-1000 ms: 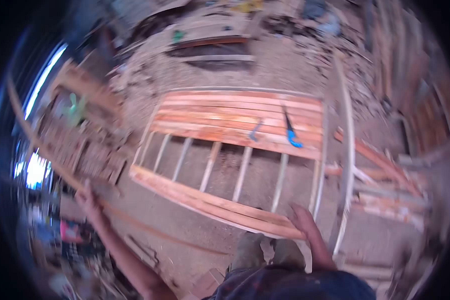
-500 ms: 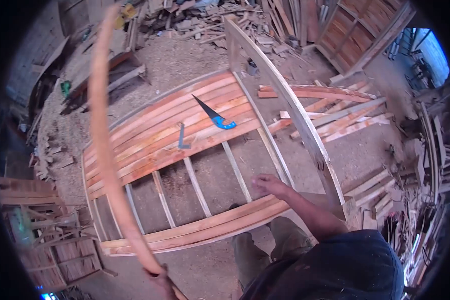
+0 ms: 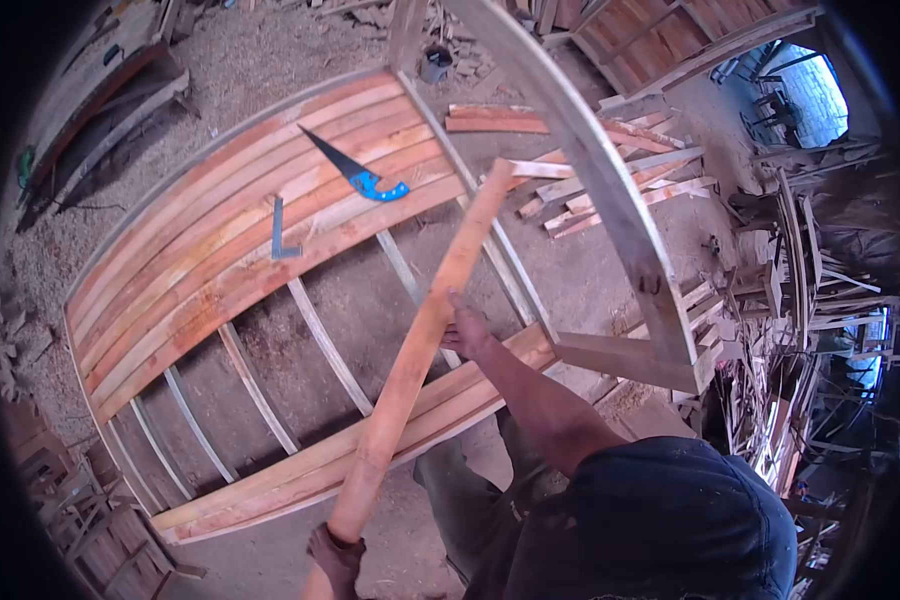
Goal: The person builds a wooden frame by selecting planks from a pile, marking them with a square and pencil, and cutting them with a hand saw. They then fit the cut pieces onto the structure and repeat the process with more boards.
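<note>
A long wooden plank point(image 3: 392, 410) slants across the view above a slatted bed-like wooden frame point(image 3: 315, 340). Near the plank's lower end, my left hand point(image 3: 337, 556) is wrapped round it. My right hand point(image 3: 467, 328) is at the plank's middle, thumb on its upper face and fingers at its edge. Several reddish boards point(image 3: 200, 250) cover the far part of the frame, with a blue-handled handsaw point(image 3: 362, 180) and a metal square point(image 3: 281, 232) lying on them. Two or so boards point(image 3: 270, 480) lie along the near side. Between them the cross slats are bare.
An upright end frame point(image 3: 600, 150) rises at the right end, joined by a low rail point(image 3: 625, 360). Loose planks point(image 3: 620, 190) lie on the floor beyond it. A bucket point(image 3: 436, 63) stands behind, and a bench point(image 3: 90, 110) is at the far left. Scrap wood crowds the right.
The plank has swung from upright on the left to a slant over the frame. My right hand, free before, now grips it. The view has shifted to the right.
</note>
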`<state>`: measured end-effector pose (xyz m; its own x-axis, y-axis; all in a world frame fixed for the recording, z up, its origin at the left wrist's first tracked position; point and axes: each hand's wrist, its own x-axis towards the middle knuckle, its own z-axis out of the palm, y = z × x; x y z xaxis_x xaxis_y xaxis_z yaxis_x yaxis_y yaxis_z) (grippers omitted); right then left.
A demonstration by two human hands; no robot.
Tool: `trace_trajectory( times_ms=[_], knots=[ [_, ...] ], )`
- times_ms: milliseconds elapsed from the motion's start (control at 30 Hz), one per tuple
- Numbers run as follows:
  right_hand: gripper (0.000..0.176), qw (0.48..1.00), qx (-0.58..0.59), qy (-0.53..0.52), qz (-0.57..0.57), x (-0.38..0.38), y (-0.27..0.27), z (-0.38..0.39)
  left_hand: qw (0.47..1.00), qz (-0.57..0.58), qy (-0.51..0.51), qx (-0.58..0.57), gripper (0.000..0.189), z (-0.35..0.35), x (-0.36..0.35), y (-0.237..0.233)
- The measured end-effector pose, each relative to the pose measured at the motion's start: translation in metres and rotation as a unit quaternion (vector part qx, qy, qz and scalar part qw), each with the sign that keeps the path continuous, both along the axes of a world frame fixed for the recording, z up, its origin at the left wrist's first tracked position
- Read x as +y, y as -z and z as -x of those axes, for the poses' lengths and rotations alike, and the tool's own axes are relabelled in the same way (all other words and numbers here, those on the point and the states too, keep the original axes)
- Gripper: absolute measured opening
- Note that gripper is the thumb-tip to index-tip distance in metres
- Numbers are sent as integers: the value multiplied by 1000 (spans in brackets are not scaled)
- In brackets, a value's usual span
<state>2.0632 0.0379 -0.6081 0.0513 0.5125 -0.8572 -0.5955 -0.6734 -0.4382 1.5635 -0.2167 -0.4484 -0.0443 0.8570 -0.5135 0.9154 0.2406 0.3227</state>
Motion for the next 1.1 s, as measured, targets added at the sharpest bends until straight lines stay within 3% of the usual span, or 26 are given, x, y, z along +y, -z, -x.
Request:
trace_trajectory(
  times_ms=[133, 233, 267, 367, 400, 433, 467, 533, 567, 600, 633, 667, 733, 767, 800, 833, 933, 1033, 1067, 1100],
  knots=[
    [84, 993, -7, 89, 76, -54, 43, -18, 993, -23, 102, 54, 82, 44, 51, 33],
    [77, 997, 28, 48, 58, -93, 88, -43, 984, 40, 138, 108, 77, 82, 97, 64],
    [68, 995, 52, 63, 61, -99, 97, -53, 977, 10, 159, 141, 77, 91, 111, 73],
    [60, 990, -39, 74, 117, -88, 91, -72, 957, -8, 163, 238, 78, 119, 150, 102],
    [57, 986, -111, 27, 119, -75, 75, -78, 954, 36, 153, 255, 77, 127, 168, 105],
    [58, 943, -300, -116, -80, -83, 100, -112, 948, 80, 142, 274, 77, 133, 184, 111],
    [59, 811, -454, -250, -273, -105, 141, -161, 945, 64, 128, 295, 78, 145, 191, 129],
    [67, 697, -571, -294, -319, -104, 175, -204, 924, 69, 107, 362, 80, 159, 199, 159],
    [75, 772, -568, -224, -180, -91, 178, -212, 905, 86, 104, 404, 80, 158, 211, 172],
    [83, 766, -595, -202, -136, -87, 184, -238, 899, 104, 64, 421, 83, 141, 226, 182],
    [86, 702, -655, -260, -99, -82, 183, -262, 893, 121, 25, 434, 86, 123, 239, 196],
    [90, 627, -709, -315, -63, -73, 176, -279, 924, 94, 55, 367, 88, 114, 245, 222],
    [91, 637, -710, -300, 32, -57, 158, -295, 977, 52, 74, 193, 96, 63, 255, 269],
    [94, 642, -710, -283, 53, -46, 147, -294, 979, 55, 151, 128, 100, 11, 264, 269],
    [95, 633, -707, -307, 67, -43, 152, -306, 978, -39, 201, 46, 111, -47, 273, 261],
    [95, 621, -706, -330, 81, -42, 155, -322, 970, -50, 233, 47, 114, -94, 277, 267],
    [96, 654, -682, -318, 82, -34, 145, -329, 962, -40, 270, -12, 115, -209, 285, 272],
    [81, 585, -719, -363, -96, -70, 229, -451, 954, -109, 277, -25, 104, -258, 277, 321],
    [76, 631, -676, -367, -102, -57, 224, -453, 951, -151, 269, -13, 98, -257, 270, 351],
    [71, 697, -609, -363, -107, -43, 211, -457, 958, -102, 266, -22, 85, -254, 271, 366]
  ],
)
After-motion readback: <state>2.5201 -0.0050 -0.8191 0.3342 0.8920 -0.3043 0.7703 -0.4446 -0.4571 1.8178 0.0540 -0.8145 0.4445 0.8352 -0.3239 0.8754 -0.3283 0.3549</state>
